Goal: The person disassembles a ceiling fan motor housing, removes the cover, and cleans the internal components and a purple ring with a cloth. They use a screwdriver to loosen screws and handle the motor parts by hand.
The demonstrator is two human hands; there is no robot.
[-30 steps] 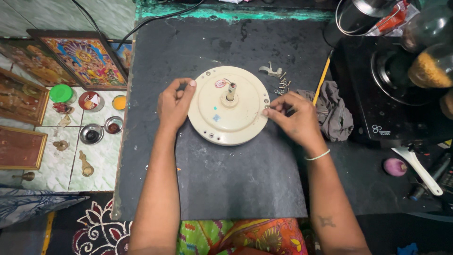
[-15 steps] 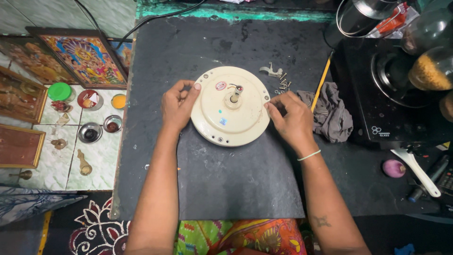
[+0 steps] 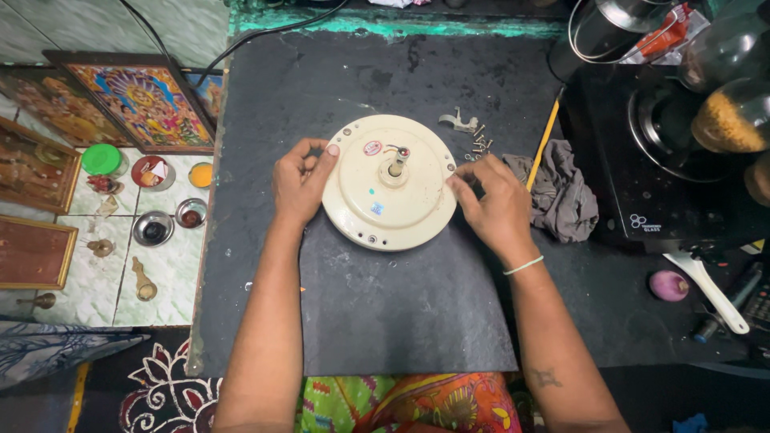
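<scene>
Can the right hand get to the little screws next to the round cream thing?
Probably yes. The right hand rests on the rim of the round cream disc, and the little screws lie on the dark mat just beyond its fingers, with nothing between them. The grey rag sits off to the side.

Single head-worn view, looking almost straight down from above and close behind the forearms onto a dark slab, near enough to fill the frame with slab, left hand and right hand, tiled floor at left edge
</scene>
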